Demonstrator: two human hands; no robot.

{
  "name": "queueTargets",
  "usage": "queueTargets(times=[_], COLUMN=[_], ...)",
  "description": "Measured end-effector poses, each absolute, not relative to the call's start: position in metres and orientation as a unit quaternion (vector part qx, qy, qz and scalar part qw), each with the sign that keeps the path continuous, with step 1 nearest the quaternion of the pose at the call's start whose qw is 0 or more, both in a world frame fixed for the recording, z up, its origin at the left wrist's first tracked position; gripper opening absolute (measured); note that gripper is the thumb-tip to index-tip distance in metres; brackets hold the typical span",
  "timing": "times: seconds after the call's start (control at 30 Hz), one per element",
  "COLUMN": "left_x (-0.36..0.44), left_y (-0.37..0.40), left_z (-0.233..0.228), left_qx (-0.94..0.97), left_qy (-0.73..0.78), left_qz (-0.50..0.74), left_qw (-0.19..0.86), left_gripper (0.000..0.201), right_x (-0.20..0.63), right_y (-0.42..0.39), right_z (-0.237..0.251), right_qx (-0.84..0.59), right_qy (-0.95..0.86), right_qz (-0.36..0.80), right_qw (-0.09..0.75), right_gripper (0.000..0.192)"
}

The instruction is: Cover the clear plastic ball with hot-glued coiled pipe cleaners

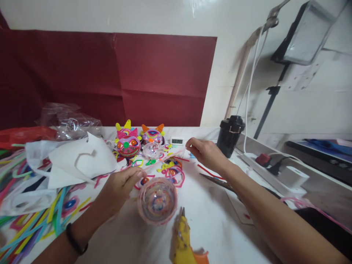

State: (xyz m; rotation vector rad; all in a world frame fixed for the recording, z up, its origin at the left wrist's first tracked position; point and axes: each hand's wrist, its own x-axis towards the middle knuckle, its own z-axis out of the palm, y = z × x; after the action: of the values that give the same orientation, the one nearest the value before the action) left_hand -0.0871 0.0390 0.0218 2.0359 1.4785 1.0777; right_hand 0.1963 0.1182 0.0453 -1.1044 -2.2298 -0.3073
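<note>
My left hand [122, 187], a dark band at its wrist, is closed in a pinch beside a clear round plastic container [158, 201]. Farther forward, my right hand [202, 150] also pinches with its fingertips. A thin, pale pinkish translucent strip [165, 158] runs between the two hands; its exact kind is unclear. Below it lie a pink-outlined eye piece [176, 174] and small coloured pieces. A yellow glue gun [183, 238] rests near the container, nozzle pointing away from me. Under my right forearm are dark scissors [217, 180], partly hidden, and a red pipe cleaner [205, 169].
Colourful decorated animal faces [128, 146] stand at the back beside a small digital clock [176, 140]. Pipe cleaners [35, 223] and cut white paper [79, 157] crowd the left. A black cup [231, 135] and a power strip [264, 168] are at right.
</note>
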Motion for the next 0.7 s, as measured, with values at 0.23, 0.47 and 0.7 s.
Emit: queueTargets(times=[0.23, 0.47, 0.7], left_x=[-0.107, -0.11, -0.111], left_y=[0.051, 0.057, 0.054], left_z=[0.02, 0.017, 0.022], left_qx=[0.741, 0.732, 0.723], left_qy=[0.567, 0.562, 0.579], left_qz=[0.348, 0.383, 0.373], left_qw=[0.096, 0.034, -0.044], left_gripper=[0.032, 0.024, 0.02], right_x=[0.21, 0.218, 0.208], right_y=[0.125, 0.126, 0.124], right_z=[0.047, 0.048, 0.046], right_qx=[-0.369, -0.38, -0.419], right_qy=[-0.894, -0.89, -0.856], right_qz=[-0.022, 0.008, -0.009], right_qw=[0.251, 0.252, 0.303], right_gripper=[0.018, 0.024, 0.024])
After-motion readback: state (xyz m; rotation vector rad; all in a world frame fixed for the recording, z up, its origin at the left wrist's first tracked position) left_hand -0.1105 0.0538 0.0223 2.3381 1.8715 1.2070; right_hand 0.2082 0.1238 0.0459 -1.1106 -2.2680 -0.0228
